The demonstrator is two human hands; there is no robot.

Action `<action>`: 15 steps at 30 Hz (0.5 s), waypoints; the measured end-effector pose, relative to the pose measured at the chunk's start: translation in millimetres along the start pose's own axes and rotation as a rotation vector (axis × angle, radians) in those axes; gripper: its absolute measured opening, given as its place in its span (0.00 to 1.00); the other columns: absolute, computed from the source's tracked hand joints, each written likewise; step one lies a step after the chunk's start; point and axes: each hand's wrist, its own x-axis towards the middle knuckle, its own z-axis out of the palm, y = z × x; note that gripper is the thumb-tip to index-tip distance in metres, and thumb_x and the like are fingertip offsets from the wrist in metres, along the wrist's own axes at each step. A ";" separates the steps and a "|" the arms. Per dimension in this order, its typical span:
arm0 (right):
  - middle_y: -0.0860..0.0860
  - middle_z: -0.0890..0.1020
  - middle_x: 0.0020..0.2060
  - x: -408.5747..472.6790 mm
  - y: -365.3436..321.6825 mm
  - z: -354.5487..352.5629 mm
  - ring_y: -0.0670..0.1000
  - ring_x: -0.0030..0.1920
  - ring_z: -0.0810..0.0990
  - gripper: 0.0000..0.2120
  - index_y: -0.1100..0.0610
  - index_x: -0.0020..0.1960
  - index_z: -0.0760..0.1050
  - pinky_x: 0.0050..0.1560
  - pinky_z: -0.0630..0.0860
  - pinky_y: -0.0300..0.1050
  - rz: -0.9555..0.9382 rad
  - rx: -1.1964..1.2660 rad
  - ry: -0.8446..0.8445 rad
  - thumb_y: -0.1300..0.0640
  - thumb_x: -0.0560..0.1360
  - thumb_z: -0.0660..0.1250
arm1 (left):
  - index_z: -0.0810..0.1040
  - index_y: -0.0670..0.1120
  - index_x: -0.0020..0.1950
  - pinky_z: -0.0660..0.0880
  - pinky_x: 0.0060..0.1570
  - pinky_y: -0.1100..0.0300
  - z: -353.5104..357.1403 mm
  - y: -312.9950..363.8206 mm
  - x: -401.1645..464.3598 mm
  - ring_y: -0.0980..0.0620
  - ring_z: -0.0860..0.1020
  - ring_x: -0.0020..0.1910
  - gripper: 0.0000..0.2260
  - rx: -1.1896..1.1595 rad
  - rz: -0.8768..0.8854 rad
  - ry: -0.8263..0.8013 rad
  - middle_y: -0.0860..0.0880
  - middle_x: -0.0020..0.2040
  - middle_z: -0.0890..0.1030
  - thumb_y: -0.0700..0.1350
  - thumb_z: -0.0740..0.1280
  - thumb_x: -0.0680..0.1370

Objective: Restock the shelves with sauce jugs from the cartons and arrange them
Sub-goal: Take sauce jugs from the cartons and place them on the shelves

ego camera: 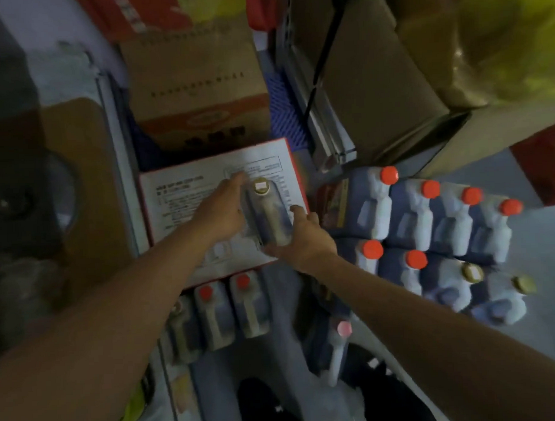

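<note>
I hold a dark sauce jug point(268, 217) with a gold cap between both hands, above a closed white and red carton point(187, 197). My left hand point(223, 209) grips its left side. My right hand point(302, 237) holds its lower right side, thumb up along the jug. To the right, several dark jugs with red caps point(427, 214) stand in rows on the floor, two with gold caps point(492, 284) at the near end. Three more jugs point(223, 310) stand just below the carton. The frame is blurred.
A brown carton point(200, 96) stands behind the white one. Stacked brown cartons point(381, 80) and yellow packaging point(509, 35) fill the upper right. A jug with a pink cap point(337, 340) stands near my feet. A shelf edge point(109, 128) runs down the left.
</note>
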 end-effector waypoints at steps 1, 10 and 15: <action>0.57 0.66 0.71 9.1 0.0 11.0 0.64 0.67 0.75 0.55 0.49 0.80 0.48 0.63 0.76 0.60 0.020 0.011 -0.004 0.33 0.66 0.77 | 0.52 0.58 0.82 0.69 0.71 0.45 7.2 -7.7 17.8 0.41 0.69 0.74 0.39 -0.003 0.011 -0.016 0.45 0.79 0.65 0.36 0.67 0.78; 0.51 0.74 0.68 58.5 47.3 0.7 0.55 0.65 0.77 0.56 0.42 0.81 0.51 0.60 0.76 0.42 -0.283 0.057 -0.084 0.55 0.65 0.83 | 0.58 0.54 0.78 0.76 0.61 0.47 53.1 -52.0 65.3 0.42 0.76 0.63 0.41 -0.058 0.084 -0.131 0.46 0.66 0.75 0.44 0.79 0.72; 0.47 0.66 0.67 71.5 59.5 -26.9 0.46 0.65 0.64 0.56 0.40 0.81 0.56 0.63 0.66 0.39 -0.364 0.022 -0.170 0.59 0.63 0.84 | 0.57 0.63 0.76 0.76 0.64 0.47 72.2 -56.2 51.0 0.47 0.74 0.68 0.47 -0.336 0.128 -0.134 0.49 0.71 0.74 0.42 0.83 0.67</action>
